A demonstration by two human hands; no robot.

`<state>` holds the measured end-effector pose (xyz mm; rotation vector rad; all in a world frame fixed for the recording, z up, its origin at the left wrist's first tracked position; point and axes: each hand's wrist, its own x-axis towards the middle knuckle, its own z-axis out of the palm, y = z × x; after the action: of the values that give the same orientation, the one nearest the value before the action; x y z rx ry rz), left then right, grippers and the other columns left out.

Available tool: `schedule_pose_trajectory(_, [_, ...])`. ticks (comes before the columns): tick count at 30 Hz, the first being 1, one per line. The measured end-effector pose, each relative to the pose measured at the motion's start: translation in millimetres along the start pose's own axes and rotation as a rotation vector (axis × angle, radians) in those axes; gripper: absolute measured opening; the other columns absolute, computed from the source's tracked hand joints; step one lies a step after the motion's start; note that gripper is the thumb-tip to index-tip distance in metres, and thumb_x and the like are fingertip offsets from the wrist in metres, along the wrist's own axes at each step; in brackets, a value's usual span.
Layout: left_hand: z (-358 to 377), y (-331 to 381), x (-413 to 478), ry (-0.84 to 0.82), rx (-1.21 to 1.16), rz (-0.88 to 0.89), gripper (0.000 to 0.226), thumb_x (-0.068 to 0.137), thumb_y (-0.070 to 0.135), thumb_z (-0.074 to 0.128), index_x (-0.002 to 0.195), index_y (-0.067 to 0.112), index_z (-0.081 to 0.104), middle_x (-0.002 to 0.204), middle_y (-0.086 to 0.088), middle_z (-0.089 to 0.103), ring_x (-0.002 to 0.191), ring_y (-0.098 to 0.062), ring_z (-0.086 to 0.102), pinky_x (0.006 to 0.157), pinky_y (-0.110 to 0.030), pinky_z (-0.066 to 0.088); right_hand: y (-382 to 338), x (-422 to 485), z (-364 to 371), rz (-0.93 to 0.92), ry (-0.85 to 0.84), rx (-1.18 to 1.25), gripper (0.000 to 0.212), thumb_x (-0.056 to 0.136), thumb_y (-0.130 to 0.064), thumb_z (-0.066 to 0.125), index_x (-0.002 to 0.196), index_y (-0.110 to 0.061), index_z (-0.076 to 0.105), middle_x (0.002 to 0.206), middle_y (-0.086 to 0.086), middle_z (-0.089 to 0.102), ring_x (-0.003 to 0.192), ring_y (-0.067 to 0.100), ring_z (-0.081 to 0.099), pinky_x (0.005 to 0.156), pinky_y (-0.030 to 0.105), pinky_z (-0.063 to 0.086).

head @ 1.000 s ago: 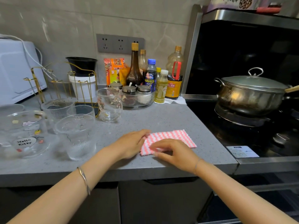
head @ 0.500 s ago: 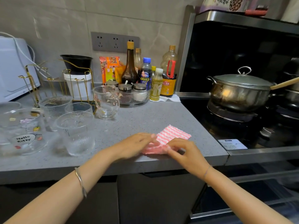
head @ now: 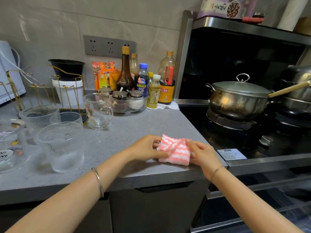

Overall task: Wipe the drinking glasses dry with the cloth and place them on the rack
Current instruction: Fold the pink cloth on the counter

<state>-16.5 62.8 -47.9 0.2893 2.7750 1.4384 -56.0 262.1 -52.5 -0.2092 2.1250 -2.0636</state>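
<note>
Both hands are on the pink-and-white striped cloth (head: 175,150) at the front edge of the grey counter (head: 134,125), close to where the counter meets the stove (head: 235,132). The left hand (head: 148,148) grasps the cloth's left side, thumb on top and fingers curled around it. The right hand (head: 203,155) pinches the cloth's upper right corner between thumb and fingertips. The cloth is bunched and folded between the two hands, and its lower part seems to rest on the counter. A thin bracelet (head: 98,180) sits on the left wrist. The drinking glasses stand well apart from the cloth, grouped on the left of the counter. A ribbed glass (head: 62,145) is nearest the front, with a second ribbed glass (head: 38,115) and a small glass (head: 66,117) behind it. A glass mug (head: 99,111) with a handle stands a little further right, and a printed glass (head: 8,145) is cut off by the left edge of the view. Just behind the glasses is the gold wire rack (head: 69,91), and no glass is on it. Along the wall stand several bottles (head: 125,71) and a bowl of spice jars (head: 127,103). A lidded steel pot (head: 239,100) sits on a burner of the stove, to the right.
</note>
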Motion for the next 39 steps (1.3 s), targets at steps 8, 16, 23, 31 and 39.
schedule_pose_trajectory(8, [-3.1,4.0,21.2,0.115,0.116,-0.282,0.052,0.092,0.056,0.048,0.068,0.013,0.062,0.058,-0.004,0.054,0.048,-0.015,0.044,0.053,-0.022,0.037,-9.0,21.1,-3.4,0.14,-0.114,-0.285,0.007,0.087,-0.001,0.064,0.091,0.004,0.064,0.076,0.012,0.067,0.052,0.012,0.065,0.047,0.022,0.054])
schedule_pose_trajectory(16, [-4.5,1.2,25.3,0.046,0.083,-0.312,0.029,0.089,0.033,0.066,0.093,0.006,0.077,0.085,-0.007,0.072,0.066,-0.009,0.055,0.059,-0.013,0.043,-2.4,47.1,-4.4,0.044,0.044,-0.433,0.023,0.09,-0.01,0.062,0.068,-0.008,0.056,0.081,0.023,0.065,0.08,0.037,0.067,0.08,0.051,0.056])
schedule_pose_trajectory(23, [-5.4,-0.1,21.6,0.113,0.117,-0.289,0.009,0.086,0.027,0.07,0.083,0.018,0.071,0.08,0.003,0.067,0.067,-0.01,0.057,0.064,-0.02,0.047,3.7,51.3,-5.4,-0.006,0.041,-0.469,0.01,0.089,-0.012,0.063,0.085,-0.004,0.059,0.092,0.027,0.069,0.08,0.036,0.069,0.076,0.045,0.058])
schedule_pose_trajectory(31, [5.2,-5.4,13.3,0.219,0.143,-0.217,0.015,0.089,0.029,0.067,0.097,0.018,0.06,0.068,0.008,0.065,0.05,0.005,0.052,0.054,-0.02,0.037,6.2,35.6,-9.0,-0.429,0.082,-0.82,0.013,0.086,-0.025,0.067,0.094,-0.021,0.058,0.09,-0.006,0.057,0.069,0.008,0.051,0.066,0.027,0.046])
schedule_pose_trajectory(39, [16.5,4.5,3.6,0.104,0.473,0.09,0.029,0.085,0.043,0.068,0.11,0.027,0.068,0.117,0.008,0.064,0.105,-0.013,0.058,0.088,-0.032,0.049,10.3,19.6,-38.7,-0.566,-0.419,-0.915,0.034,0.08,-0.045,0.07,0.109,-0.028,0.067,0.112,-0.017,0.061,0.106,-0.002,0.056,0.091,0.01,0.041])
